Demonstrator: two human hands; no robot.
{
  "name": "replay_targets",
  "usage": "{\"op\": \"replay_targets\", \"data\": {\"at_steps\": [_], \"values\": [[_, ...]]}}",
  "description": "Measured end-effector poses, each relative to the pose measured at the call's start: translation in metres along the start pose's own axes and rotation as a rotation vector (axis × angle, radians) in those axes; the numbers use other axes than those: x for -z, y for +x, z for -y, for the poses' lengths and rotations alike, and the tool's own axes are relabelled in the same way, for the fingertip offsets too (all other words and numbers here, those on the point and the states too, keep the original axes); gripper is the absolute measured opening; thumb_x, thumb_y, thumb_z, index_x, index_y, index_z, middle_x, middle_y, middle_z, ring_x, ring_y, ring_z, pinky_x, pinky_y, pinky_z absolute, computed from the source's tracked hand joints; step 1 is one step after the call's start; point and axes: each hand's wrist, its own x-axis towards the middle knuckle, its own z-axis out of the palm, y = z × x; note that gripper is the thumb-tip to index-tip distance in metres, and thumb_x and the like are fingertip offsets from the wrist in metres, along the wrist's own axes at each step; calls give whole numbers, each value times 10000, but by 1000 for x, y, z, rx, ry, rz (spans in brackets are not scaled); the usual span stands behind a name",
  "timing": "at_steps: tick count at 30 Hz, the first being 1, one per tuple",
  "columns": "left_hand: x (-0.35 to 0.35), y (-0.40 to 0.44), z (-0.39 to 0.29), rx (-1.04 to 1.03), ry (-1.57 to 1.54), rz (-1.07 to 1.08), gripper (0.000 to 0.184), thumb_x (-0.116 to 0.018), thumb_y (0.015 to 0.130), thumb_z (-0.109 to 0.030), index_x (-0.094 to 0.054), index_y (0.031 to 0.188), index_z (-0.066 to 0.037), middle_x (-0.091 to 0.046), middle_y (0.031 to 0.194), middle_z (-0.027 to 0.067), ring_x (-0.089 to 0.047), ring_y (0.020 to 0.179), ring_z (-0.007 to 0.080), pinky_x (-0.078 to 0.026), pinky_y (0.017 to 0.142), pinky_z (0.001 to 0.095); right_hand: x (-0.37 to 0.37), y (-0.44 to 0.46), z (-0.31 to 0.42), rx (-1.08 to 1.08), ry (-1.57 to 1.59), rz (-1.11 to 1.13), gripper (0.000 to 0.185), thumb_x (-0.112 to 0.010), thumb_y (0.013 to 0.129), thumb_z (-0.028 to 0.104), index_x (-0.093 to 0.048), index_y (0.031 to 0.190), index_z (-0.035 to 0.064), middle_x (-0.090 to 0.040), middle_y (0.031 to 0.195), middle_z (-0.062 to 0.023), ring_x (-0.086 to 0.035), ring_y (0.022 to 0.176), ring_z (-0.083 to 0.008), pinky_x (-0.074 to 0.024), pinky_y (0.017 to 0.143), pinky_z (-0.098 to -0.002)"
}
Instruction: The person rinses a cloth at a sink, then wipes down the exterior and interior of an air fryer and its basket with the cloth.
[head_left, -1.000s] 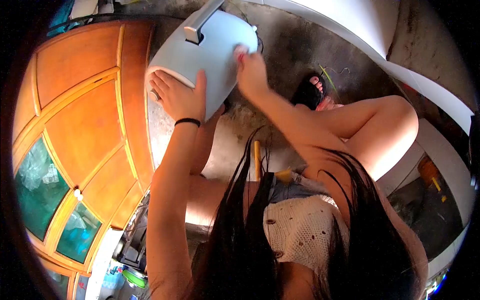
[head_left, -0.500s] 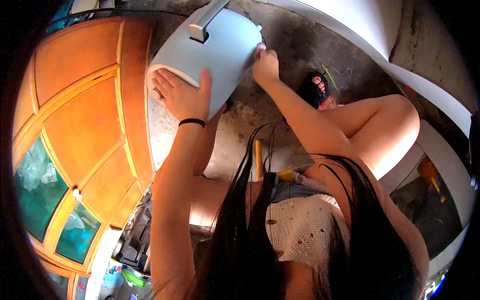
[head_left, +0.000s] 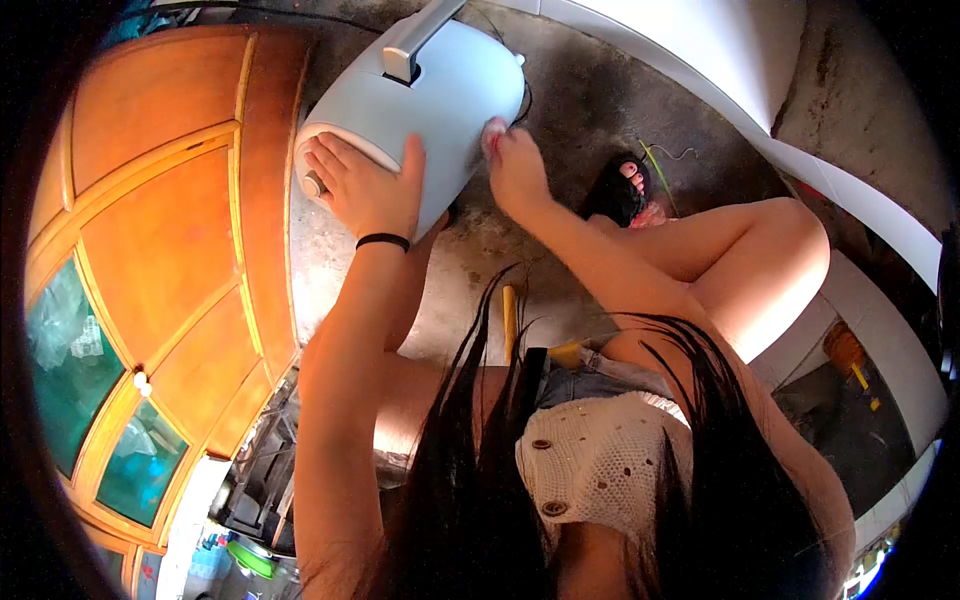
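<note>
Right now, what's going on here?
A person is handling a pale-blue, rounded, smooth-shelled appliance with a silver-grey bar handle, over a grey concrete floor beside an orange-brown wooden cabinet. The left grip, a bare hand, lies with fingers spread against one end of the appliance. The right grip is curled at its right side; whether it pinches something small and pale is too blurred to tell.

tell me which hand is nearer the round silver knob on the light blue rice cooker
Left. The left hand lies on the rice cooker right beside the knob; the right hand is farther off, by the cooker's other side.
</note>
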Motion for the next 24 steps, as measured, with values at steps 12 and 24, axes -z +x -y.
{"op": "replay_targets", "data": {"at_steps": [12,24], "values": [[-1,3,-1,36,-62,9,1066,-585,713,-600,-174,1391,112,-187,1457,296,-136,1385,388,-161,1102,484,-7,-23,13,-43,86,60,92,-548,817,54,-558,810,-37,-523,825,-231,-507,807,-412,-412,714,-473],[0,0,-3,33,-72,9,1056,-574,720,-594,-172,1393,112,-187,1457,297,-132,1385,392,-162,1094,504,-29,63,-55,-475,-57,-1,195,-536,788,75,-594,943,-28,-602,848,-253,-581,845,-402,-471,742,-446]]}}
